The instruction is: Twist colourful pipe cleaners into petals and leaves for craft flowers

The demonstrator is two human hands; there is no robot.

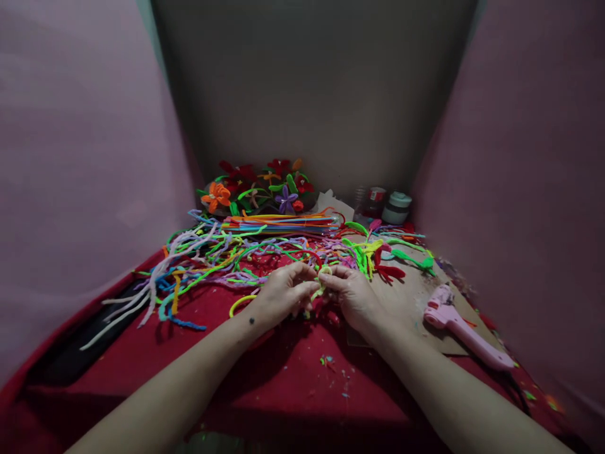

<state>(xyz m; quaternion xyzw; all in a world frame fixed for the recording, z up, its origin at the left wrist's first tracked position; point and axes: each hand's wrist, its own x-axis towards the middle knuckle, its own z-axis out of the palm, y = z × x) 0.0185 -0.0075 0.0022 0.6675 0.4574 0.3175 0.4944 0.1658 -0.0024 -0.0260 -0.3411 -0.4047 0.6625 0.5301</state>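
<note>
My left hand [283,293] and my right hand [352,295] meet over the red cloth [212,372], fingers pinched together on a small yellow-green pipe cleaner [322,280] bent into a loop between them. Just behind the hands lies a tangle of loose pipe cleaners [227,252] in many colours. A curved yellow piece [240,302] rests on the cloth left of my left hand.
Finished pipe-cleaner flowers [258,186] stand at the back by the wall. A pack of straight pipe cleaners [283,224] lies before them. Two small jars [387,205] sit back right. A pink glue gun [460,325] lies on cardboard [416,296] at right.
</note>
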